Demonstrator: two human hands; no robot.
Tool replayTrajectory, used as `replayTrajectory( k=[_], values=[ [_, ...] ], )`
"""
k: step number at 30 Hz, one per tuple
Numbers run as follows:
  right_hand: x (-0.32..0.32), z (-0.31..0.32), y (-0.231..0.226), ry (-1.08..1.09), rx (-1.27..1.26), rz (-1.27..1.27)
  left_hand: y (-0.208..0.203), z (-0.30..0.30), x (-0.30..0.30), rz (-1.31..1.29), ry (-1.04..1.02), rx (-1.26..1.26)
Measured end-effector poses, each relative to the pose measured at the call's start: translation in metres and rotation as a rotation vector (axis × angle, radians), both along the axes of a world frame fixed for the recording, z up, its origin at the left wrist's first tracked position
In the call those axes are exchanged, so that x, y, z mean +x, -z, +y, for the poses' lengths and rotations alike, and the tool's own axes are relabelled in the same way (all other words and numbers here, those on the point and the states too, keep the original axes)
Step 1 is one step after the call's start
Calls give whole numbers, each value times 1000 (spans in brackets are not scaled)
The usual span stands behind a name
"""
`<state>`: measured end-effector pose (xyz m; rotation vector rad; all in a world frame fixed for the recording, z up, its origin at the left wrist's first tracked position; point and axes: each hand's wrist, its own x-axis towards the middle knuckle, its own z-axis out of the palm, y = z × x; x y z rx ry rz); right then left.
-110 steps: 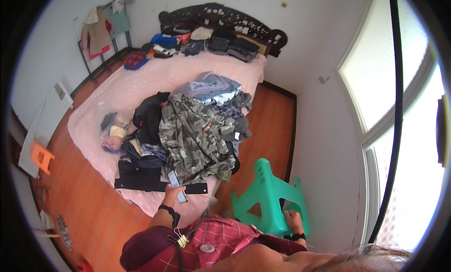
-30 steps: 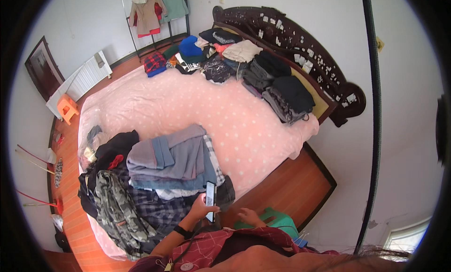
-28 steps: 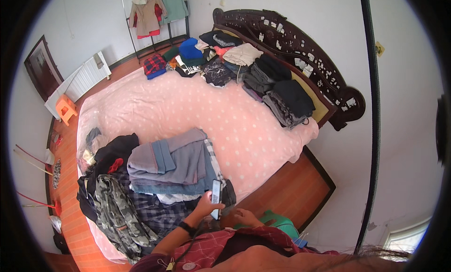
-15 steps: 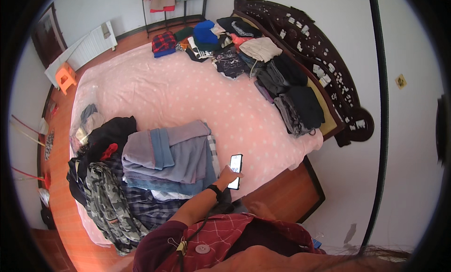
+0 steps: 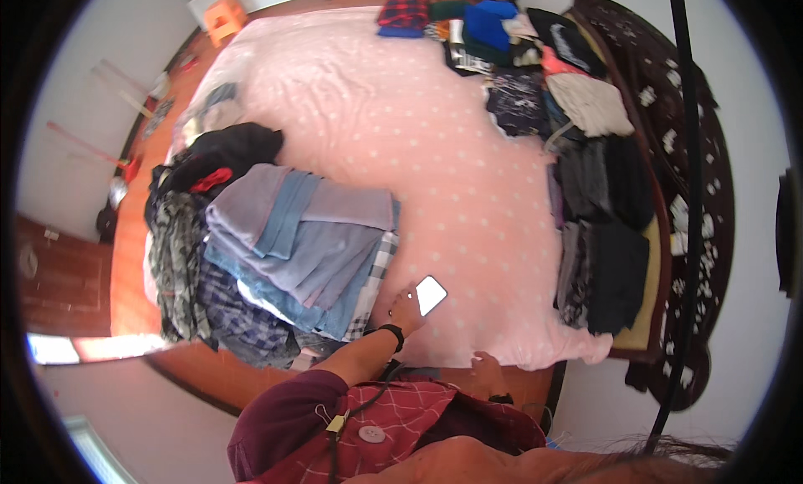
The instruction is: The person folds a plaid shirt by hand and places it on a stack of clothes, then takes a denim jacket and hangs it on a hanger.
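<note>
Head view. The left grip [image 5: 406, 311] is closed around one edge of a smartphone [image 5: 432, 295], whose bright screen faces up; the phone projects from the fingers to the right, seen against the pink dotted bedspread [image 5: 468, 216]. Whether it touches the fabric cannot be told. The right grip [image 5: 487, 372], at the near edge of the bed and to the right of the left grip, appears released, with nothing visible in it; its contact with the bedspread is uncertain.

Just left of the phone-holding grip lies a stack topped by a folded lilac-and-blue garment [image 5: 343, 204], with a black-and-white checked garment [image 5: 381, 271] showing beneath its edge. Farther left, a navy plaid shirt [image 5: 238, 312], a camouflage jacket [image 5: 177, 258] and a black garment [image 5: 242, 145] lie loose and overlapping.

Well to the right of both grips, folded dark trousers [image 5: 619, 275] form neat piles beside the carved headboard [image 5: 711, 166]; beyond them, away from the grips, are a beige garment [image 5: 590, 103] and a folded red plaid garment [image 5: 404, 14].

Judged by arrangement, the headboard side appears largely ordered, whereas the leftmost heap remains unfolded. The phone is already grasped and not set down; its screen content is unreadable.
</note>
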<state>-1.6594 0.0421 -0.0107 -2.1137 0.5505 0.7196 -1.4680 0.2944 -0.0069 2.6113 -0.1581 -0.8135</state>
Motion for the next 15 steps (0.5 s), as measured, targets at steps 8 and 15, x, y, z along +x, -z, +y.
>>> replayTrajectory(
  k=[8, 15],
  values=[
    [191, 51, -40, 519, 616, -237, -88, 129, 34, -374, -454, -671],
    [297, 183, 7, 485, 705, -92, -187, 358, 164, -1043, -859, -229]
  ],
)
